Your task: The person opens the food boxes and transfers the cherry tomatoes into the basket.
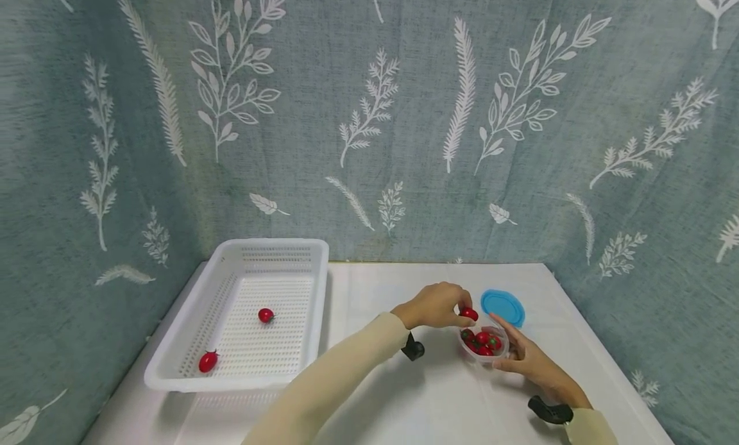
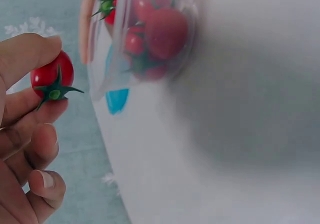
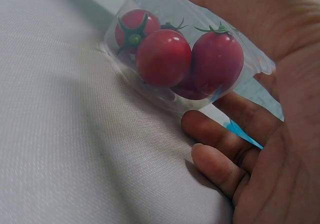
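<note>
My left hand [image 1: 437, 306] pinches a red cherry tomato [image 2: 63, 66] between thumb and fingertips, its green star-shaped stem showing in the left wrist view. That tomato is held just above the rim of a small clear plastic container [image 1: 475, 359]. Around the container's right side curls my right hand [image 1: 534, 365], with the thumb on the near side and fingers on the far side. Inside are several cherry tomatoes [image 3: 163, 59], some with green stems, seen through the clear wall in both wrist views.
A blue round lid [image 1: 501, 306] lies behind the container on the white-covered table [image 1: 375, 285]. To the left stands a white perforated basket [image 1: 321, 304] holding two cherry tomatoes [image 1: 265, 315]. Patterned green-grey cloth [image 1: 404, 111] hangs behind and along both sides.
</note>
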Available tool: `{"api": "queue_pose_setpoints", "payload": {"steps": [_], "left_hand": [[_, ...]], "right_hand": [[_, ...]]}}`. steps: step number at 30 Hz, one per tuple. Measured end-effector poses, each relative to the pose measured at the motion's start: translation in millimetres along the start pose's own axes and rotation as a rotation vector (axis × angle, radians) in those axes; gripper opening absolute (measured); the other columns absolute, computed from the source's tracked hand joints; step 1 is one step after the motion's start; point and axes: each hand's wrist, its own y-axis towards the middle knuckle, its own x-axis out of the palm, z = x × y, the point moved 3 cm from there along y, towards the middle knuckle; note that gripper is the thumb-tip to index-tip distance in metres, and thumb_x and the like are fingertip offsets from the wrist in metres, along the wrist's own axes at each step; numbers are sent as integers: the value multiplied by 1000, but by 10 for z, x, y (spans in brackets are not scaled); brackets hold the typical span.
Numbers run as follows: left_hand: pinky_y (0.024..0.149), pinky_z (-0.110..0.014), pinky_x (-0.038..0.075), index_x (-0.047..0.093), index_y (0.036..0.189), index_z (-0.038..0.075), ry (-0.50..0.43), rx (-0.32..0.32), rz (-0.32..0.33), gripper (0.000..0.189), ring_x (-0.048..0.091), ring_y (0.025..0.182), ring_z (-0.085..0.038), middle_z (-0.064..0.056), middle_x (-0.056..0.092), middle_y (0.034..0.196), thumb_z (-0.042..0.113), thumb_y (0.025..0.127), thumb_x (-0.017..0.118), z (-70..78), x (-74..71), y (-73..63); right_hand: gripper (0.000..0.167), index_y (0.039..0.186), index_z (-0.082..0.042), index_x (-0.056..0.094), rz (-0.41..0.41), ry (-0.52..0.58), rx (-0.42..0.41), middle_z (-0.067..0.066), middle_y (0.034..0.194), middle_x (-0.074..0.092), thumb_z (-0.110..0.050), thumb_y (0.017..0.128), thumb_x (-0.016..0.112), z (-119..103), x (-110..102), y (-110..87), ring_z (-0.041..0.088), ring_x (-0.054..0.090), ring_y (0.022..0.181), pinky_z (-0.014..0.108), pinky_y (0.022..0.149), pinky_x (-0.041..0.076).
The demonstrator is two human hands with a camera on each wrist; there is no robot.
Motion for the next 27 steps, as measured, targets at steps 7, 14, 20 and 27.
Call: {"api": "queue_pose_setpoints", "payload": {"steps": [7, 14, 20, 27], "left_hand": [[64, -17, 46, 76, 106, 18, 5, -15, 19, 23, 56, 80, 0, 15, 66, 90, 38, 95, 76, -75, -174, -115], [66, -19, 46, 76, 110, 19, 12, -38, 33, 24, 58, 83, -2, 12, 66, 94, 37, 95, 75, -160, -348, -249], [68, -20, 47, 76, 110, 21, 30, -28, 65, 23, 59, 86, -3, 12, 65, 96, 38, 96, 73, -188, -516, -379], [69, -21, 47, 75, 112, 18, 71, -35, 91, 25, 61, 86, -7, 11, 67, 97, 37, 96, 74, -216, -741, -609]], "right_hand": [[99, 166, -30, 16, 2, 17, 3, 22, 161, 22, -26, 91, 81, 14, 18, -14, 21, 41, 76, 28, 61, 40], [101, 166, -28, 15, 3, 9, -31, 26, 160, 28, -23, 90, 82, 11, 0, 4, 23, 46, 81, 29, 65, 45], [101, 166, -31, 14, 5, 11, -7, 23, 165, 20, -26, 91, 81, 17, -9, -1, 23, 42, 86, 31, 67, 41], [98, 167, -30, 11, -42, 33, -53, 22, 168, 9, -22, 94, 77, 3, 6, -25, 28, 48, 113, 34, 82, 45]]}}
